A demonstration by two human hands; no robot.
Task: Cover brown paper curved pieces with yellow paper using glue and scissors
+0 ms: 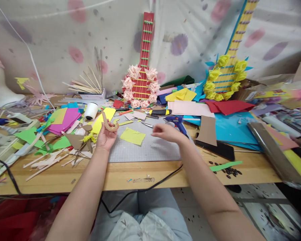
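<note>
My left hand (107,138) is closed around a tan, hook-shaped cardboard piece (111,128), its curve facing up. Below and to the right of it, a yellow-green paper piece (132,136) lies on the grey cutting mat (145,154). Over the mat's right half hovers my right hand (167,133), its fingers bent together; whatever they pinch, if anything, is hidden. A pointed metal tool (147,125) shows just left of those fingers. Behind this hand lies a blue glue gun (177,123).
Paper scraps (57,144) and scissors (78,150) crowd the left. A red paper guitar (142,82) and a yellow one (224,80) stand at the back. A black phone (223,151), small black beads (229,171) and a cable (150,184) lie near the front.
</note>
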